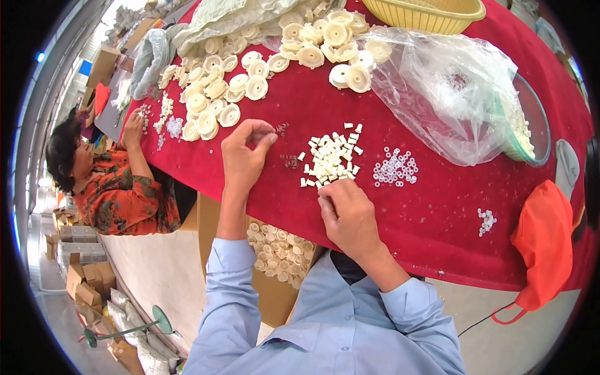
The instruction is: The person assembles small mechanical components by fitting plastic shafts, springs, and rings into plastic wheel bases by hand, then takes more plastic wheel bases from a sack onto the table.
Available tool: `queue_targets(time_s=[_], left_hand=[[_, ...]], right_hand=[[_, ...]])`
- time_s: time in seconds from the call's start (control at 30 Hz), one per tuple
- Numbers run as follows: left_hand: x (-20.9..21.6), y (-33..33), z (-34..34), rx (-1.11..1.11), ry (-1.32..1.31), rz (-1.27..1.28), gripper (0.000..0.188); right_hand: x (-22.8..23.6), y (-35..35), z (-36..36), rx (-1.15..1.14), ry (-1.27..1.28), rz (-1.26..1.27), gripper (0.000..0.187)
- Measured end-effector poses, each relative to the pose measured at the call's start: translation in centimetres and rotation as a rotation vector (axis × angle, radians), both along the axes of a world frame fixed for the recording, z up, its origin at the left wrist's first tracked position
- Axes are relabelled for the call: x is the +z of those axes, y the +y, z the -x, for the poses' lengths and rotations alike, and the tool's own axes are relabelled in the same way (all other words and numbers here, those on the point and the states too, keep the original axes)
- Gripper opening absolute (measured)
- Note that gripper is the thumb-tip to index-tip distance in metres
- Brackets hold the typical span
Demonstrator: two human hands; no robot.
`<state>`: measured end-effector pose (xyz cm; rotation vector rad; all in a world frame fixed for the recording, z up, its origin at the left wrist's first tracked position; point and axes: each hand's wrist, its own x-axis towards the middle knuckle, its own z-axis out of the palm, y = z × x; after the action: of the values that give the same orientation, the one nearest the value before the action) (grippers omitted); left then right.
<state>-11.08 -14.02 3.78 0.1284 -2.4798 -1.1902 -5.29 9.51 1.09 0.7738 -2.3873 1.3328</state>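
Observation:
My left hand (245, 156) hovers over the red cloth, thumb and forefinger closed in a pinch. What it pinches, if anything, is too small to make out. Just beside those fingertips lie thin dark wire pieces, perhaps small springs (291, 162). A heap of small cream plastic cylinders (330, 156) sits right of them. At its near edge, my right hand (350, 215) has its fingers curled down and pressed together, hiding whatever is between them. Close by on the right lies a pile of small translucent white rings (395, 167).
Cream plastic wheels (215, 87) spread across the table's far left. Beyond lie a clear plastic bag (444, 94), a green-rimmed bowl (545, 134) and a yellow basket (431, 22). An orange-red bag (544, 244) hangs at right. A co-worker (122, 194) sits left. Below me stands a box of wheels (279, 253).

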Motion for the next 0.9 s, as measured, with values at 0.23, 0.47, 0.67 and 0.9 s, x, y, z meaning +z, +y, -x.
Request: queue_targets(time_s=[0.23,0.47,0.67,0.9], left_hand=[[0.2,5.5,-6.4,-0.147,-0.047,-0.296,0.017],[0.3,9.6,-8.5,-0.272,0.021,-0.252,0.020],[-0.1,10.4,-9.1,-0.286,0.047,-0.278,0.020],[0.0,10.7,-9.7,-0.264,0.035,-0.361,0.019]], right_hand=[[0.6,2.2,0.7,0.006,-0.473,0.603,0.017],[1.6,3.5,-0.7,0.106,-0.689,0.874,0.014],[1.8,4.7,-1.5,0.102,-0.712,0.822,0.013],[1.5,5.1,-2.0,0.092,-0.747,0.912,0.014]])
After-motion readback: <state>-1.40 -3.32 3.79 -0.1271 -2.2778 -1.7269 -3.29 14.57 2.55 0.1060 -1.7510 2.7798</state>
